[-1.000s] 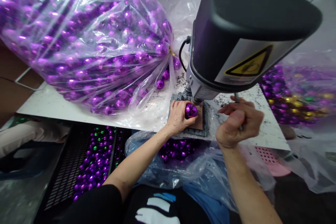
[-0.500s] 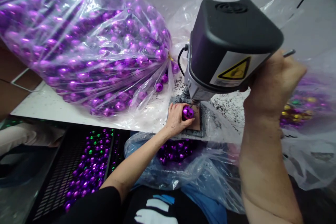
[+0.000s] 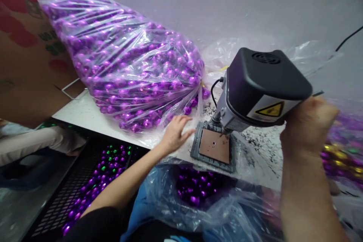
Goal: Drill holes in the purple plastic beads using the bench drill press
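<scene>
My left hand (image 3: pixel 176 134) is empty, its fingers apart, over the table between the bag and the drill press. Just beyond its fingertips lies a shiny purple faceted bead (image 3: pixel 187 110). My right hand (image 3: pixel 310 121) is closed at the right side of the small drill press (image 3: pixel 269 83), round its feed handle (image 3: pixel 318 93), of which only a metal tip shows. Under the drill head, a brown square board (image 3: pixel 214 145) with a small dark hole lies on the grey base plate (image 3: pixel 195 151); no bead is on it.
A big clear bag (image 3: pixel 136 68) of purple beads leans at the left beside a cardboard box (image 3: pixel 25 56). Below the table edge are a plastic-lined container of purple beads (image 3: pixel 195 189) and a black crate (image 3: pixel 53 200). Dark shavings litter the table (image 3: pixel 93 111). Another person's leg (image 3: pixel 36 141) shows left.
My left hand has left the board and opened; the purple bead it held under the drill is gone from there. My right hand stays at the handle. The view has shifted.
</scene>
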Available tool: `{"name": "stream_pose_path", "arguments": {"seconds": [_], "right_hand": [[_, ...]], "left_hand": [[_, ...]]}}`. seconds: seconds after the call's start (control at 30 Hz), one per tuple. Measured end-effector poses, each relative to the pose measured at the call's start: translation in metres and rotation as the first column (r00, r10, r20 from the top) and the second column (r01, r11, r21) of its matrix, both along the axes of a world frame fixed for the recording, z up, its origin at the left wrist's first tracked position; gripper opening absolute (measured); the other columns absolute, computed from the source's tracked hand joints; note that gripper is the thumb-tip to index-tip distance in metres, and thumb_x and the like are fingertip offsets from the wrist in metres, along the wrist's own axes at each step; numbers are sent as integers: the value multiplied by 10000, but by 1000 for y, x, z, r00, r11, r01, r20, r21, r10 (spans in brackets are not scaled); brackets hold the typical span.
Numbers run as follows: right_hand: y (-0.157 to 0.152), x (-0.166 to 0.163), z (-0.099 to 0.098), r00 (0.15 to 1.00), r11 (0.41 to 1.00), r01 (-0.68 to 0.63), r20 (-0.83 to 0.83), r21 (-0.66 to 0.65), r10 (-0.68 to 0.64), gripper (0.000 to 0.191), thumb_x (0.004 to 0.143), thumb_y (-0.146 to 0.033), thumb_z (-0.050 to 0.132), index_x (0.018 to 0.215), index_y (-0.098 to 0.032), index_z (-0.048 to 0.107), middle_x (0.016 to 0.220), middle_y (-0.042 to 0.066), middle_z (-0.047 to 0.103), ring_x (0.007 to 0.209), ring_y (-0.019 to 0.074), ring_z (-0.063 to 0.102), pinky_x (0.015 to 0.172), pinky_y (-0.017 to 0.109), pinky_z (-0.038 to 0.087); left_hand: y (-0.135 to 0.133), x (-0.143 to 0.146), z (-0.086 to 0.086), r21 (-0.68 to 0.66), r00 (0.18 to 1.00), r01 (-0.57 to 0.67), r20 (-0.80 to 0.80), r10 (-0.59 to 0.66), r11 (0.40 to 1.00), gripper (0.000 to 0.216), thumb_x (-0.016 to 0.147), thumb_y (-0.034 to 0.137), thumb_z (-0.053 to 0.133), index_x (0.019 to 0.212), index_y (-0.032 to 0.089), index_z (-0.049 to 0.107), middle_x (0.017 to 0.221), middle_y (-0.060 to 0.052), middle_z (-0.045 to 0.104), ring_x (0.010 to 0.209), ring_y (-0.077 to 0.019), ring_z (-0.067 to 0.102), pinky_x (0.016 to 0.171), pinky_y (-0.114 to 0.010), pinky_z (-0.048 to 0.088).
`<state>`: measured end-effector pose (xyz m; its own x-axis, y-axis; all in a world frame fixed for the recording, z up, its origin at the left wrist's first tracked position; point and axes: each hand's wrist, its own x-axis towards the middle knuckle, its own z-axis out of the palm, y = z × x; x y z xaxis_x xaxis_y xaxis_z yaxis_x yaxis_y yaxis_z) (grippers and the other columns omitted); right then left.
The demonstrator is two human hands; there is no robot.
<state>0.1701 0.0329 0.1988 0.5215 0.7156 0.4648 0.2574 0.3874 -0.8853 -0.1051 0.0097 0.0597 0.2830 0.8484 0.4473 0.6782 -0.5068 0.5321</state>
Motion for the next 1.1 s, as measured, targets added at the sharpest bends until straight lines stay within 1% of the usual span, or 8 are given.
{"name": "stream_pose_path", "arguments": {"seconds": [0.07, 0.17, 0.27, 0.43, 0.63, 0.77, 0.93, 1.1], "right_hand": [[-1, 1, -1, 1000, 1000, -11, 6, -15, 11, 516, 796, -538, 697, 565, -207, 375, 473, -68, 323, 427, 46, 312, 384, 242, 205], [-2, 2, -3, 1000, 999, -1, 18, -32, 2, 499, 825, -550, 663, 587, -207, 390, 477, -72, 334, 434, 50, 316, 390, 245, 214], [-3, 3, -4, 999, 999, 11, 33, -50, -10, 489, 842, -546, 644, 594, -213, 385, 476, -78, 322, 432, 54, 316, 389, 250, 223], [-3, 4, -4, 998, 997, -1, 63, -79, 6, 461, 865, -527, 618, 600, -206, 422, 477, -78, 339, 430, 54, 323, 397, 250, 227], [-1, 4, -5, 998, 999, 8, 63, -36, -6, 526, 861, -522, 626, 571, -215, 312, 465, -73, 327, 425, 49, 315, 406, 247, 213], [0, 6, -7, 998, 1000, -5, 66, -22, 6, 516, 867, -547, 629, 579, -214, 358, 473, -68, 340, 430, 60, 321, 400, 255, 226], [1, 6, -7, 997, 1000, -7, 77, -21, 8, 484, 870, -529, 628, 578, -202, 422, 486, -59, 340, 446, 60, 327, 406, 244, 241], [1, 3, -5, 995, 1000, -3, 100, -8, 4, 468, 882, -513, 612, 595, -181, 449, 515, -44, 364, 460, 51, 348, 422, 227, 255]], "left_hand": [[38, -8, 11, 32, 982, -123, -139, 127, 992, 312, 1027, 395, 603, 1282, 221, 649, 1296, -124, 663, 1252, -289, 585, 1096, -464, 481], [81, -8, 16, 35, 881, -269, -395, 260, 963, 585, 927, 315, 726, 1459, 142, 556, 1505, -208, 553, 1369, -372, 511, 1138, -509, 429], [107, -2, 18, 6, 813, -373, -480, 330, 928, 693, 908, 177, 666, 1563, 94, 453, 1517, -256, 545, 1381, -389, 522, 1147, -511, 403], [136, -8, 52, -135, 852, -400, -420, 313, 907, 293, 950, 151, 517, 1136, 155, 744, 1027, -131, 766, 990, -283, 712, 859, -359, 515], [144, -27, 96, -77, 977, -206, -75, 200, 976, 123, 885, 183, 617, 799, 173, 706, 780, -21, 687, 734, -176, 615, 682, -276, 426], [137, -35, 91, -41, 975, -207, -93, 202, 977, 106, 873, 202, 647, 800, 168, 716, 724, -7, 672, 699, -172, 596, 694, -275, 421], [131, -42, 78, 47, 919, -337, -202, 339, 940, 208, 937, 234, 604, 1083, 190, 745, 965, -61, 769, 924, -244, 696, 849, -326, 504], [65, -14, 39, 174, 905, -330, -222, 364, 928, 427, 992, 284, 577, 1390, 132, 619, 1400, -201, 647, 1292, -338, 594, 1101, -505, 469]]}}
